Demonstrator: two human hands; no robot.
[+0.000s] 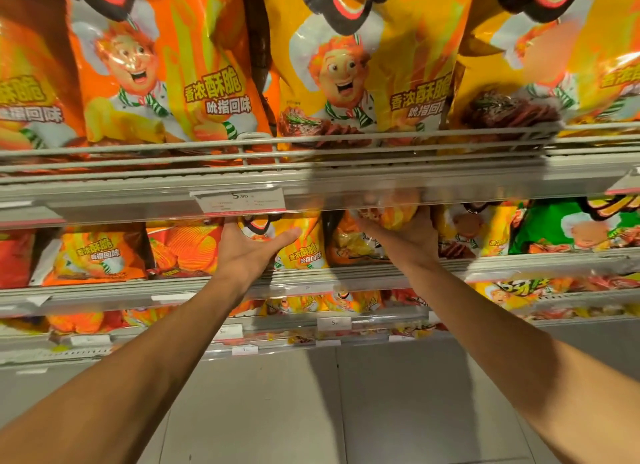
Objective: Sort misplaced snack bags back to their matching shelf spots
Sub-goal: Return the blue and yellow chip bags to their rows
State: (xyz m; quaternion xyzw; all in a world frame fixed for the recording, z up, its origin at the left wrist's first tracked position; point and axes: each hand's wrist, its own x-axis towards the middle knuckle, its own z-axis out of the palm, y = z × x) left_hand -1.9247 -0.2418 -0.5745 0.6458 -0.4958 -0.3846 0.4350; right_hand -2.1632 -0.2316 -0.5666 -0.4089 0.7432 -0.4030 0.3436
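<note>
Orange snack bag (391, 217) in right hand (405, 238)

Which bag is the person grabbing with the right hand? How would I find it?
Find the white price tag reading 5.90 on the shelf rail. Just right of it, under the rail, the right hand grips a small yellow-orange snack bag. Unlike its neighbours standing in rows, it is lifted and tilted, partly hidden behind the rail.

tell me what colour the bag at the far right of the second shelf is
Green bag, seen in the head view.
</note>
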